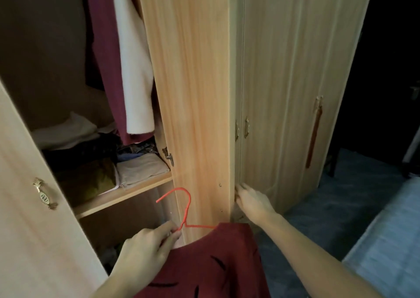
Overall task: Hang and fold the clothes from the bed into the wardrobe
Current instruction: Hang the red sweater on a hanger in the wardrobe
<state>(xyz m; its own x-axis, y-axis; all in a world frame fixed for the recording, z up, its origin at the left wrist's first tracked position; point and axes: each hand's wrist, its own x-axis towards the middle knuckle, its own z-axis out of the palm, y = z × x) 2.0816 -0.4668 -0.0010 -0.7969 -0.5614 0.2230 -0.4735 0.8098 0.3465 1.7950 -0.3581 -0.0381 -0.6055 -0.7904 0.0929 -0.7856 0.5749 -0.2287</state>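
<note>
My left hand pinches the neck of a red wire hanger that carries a dark red garment with black marks, low in front of the open wardrobe. My right hand grips the outer edge of the open wardrobe door, fingers curled round it. Inside, a maroon garment and a cream garment hang. Folded clothes lie stacked on the wooden shelf.
Another open door with a brass handle stands at the left. Shut wardrobe doors run along the right. A dark doorway lies beyond them. The bed edge shows at the lower right above a blue carpet.
</note>
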